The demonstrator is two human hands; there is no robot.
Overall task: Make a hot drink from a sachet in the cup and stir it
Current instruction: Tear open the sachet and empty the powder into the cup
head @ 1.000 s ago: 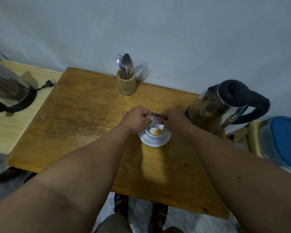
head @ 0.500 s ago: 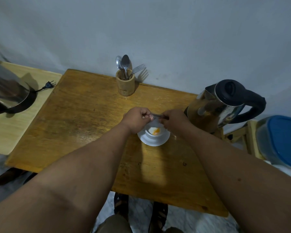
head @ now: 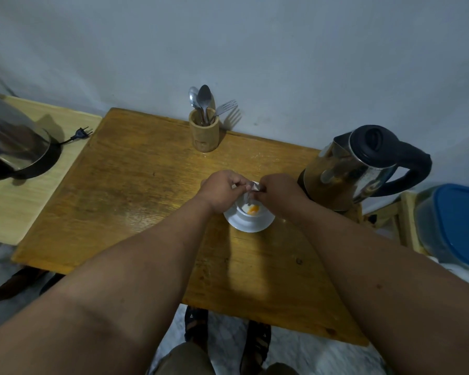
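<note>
A white cup [head: 251,216] stands on a white saucer [head: 241,225] in the middle of the wooden table [head: 136,190]. Orange powder [head: 253,209] lies in the bottom of the cup. My left hand [head: 222,189] and my right hand [head: 278,194] meet just above the cup's far rim. Both pinch a small silvery sachet [head: 251,188] between their fingertips, tipped down over the cup. Most of the sachet is hidden by my fingers.
A steel kettle [head: 355,166] with a black lid and handle stands close to my right hand. A wooden holder [head: 203,132] with spoons and a fork sits by the wall. A second kettle [head: 10,143] and a loose plug [head: 80,133] are at far left; a blue-lidded container [head: 455,226] is at far right.
Both hands stay over the cup holding the sachet with only slight shifts of the fingers. The orange powder in the cup shows a little more clearly.
</note>
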